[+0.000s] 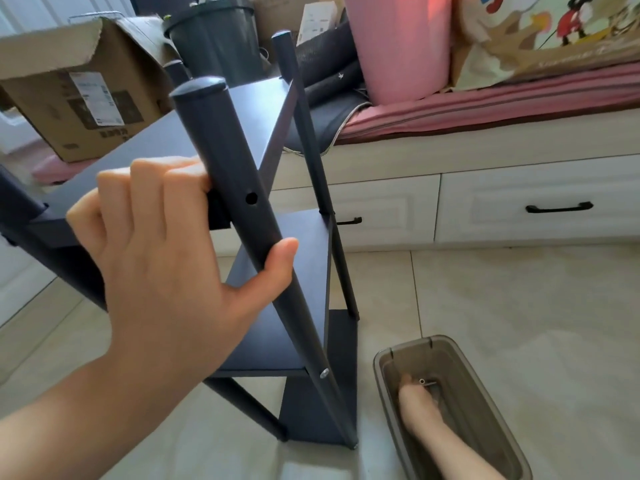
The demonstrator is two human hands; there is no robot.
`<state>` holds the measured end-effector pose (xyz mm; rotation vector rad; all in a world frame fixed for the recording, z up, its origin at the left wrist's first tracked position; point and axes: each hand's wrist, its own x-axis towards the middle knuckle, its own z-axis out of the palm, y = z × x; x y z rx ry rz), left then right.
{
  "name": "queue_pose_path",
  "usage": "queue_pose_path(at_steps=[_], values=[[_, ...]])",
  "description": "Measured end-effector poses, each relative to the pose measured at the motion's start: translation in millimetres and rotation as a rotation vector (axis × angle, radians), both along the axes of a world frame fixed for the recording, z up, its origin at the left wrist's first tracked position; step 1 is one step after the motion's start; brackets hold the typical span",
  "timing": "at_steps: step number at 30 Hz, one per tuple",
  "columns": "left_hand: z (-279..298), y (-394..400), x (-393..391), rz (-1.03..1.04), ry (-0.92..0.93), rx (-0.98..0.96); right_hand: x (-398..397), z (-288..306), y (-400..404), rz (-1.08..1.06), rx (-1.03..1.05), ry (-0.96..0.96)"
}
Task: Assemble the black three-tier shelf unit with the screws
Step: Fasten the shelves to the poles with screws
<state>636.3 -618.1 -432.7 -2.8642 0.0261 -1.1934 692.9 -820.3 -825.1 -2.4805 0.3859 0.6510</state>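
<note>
The black shelf unit (298,271) stands on the floor, with three boards between round black posts. My left hand (166,258) grips the near post (235,161) just below its capped top. An empty screw hole (251,198) shows beside my fingers. A silver screw head (324,373) sits lower on the same post, at the middle board. My right hand (419,403) reaches into a grey translucent plastic box (491,393) on the floor. Its fingertips lie by a small metal part (427,382). Whether the fingers grip it is unclear.
A white window-seat cabinet with black drawer handles (559,207) runs behind the shelf, topped by a pink cushion (485,105). A cardboard box (79,95) and a dark bin (214,39) stand at the back left. The floor is pale tile.
</note>
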Motion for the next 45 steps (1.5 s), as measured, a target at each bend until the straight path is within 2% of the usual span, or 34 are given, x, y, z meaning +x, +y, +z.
queue_pose_path(at_steps=[3,9,14,19,23,28,32,35,40,41,42,45], values=[[3.1,-8.9,-5.5,-0.047,-0.024,-0.063,-0.8,1.6,-3.2,0.027,-0.043,-0.017],[8.1,-12.9,-11.5,-0.080,-0.020,-0.061,-4.3,5.1,-6.3,0.033,-0.041,-0.013],[8.6,-9.7,-8.6,-0.177,-0.143,-0.013,-3.0,18.3,-13.3,0.058,-0.041,-0.038],[8.7,-8.8,-8.8,-0.245,-0.203,0.023,-6.4,52.2,-20.3,0.111,0.088,-0.141],[13.1,-4.0,-13.5,-0.275,-0.151,0.069,-13.2,109.4,-23.7,0.181,0.142,-0.195],[24.6,5.5,-26.5,-0.310,-0.039,0.120,-20.8,217.2,-12.2,0.255,0.192,-0.323],[30.8,7.7,-34.5,-0.368,0.028,0.059,-37.2,311.0,-3.6,0.237,0.401,-0.390],[38.6,9.0,-37.9,-0.414,0.056,-0.064,-56.1,366.4,2.0,0.162,0.483,-0.489],[48.4,9.4,-47.2,-0.624,-0.205,-0.297,-78.9,421.1,20.9,-0.146,0.705,-0.690],[48.5,9.3,-51.8,-0.640,-0.162,-0.404,-84.3,428.5,24.7,-0.203,0.766,-0.711],[48.2,7.6,-57.0,-0.639,-0.041,-0.567,-90.5,434.3,27.7,-0.256,0.821,-0.733],[41.7,1.0,-62.1,-0.553,0.458,-1.164,-109.6,443.3,35.0,-0.369,0.931,-0.797]])
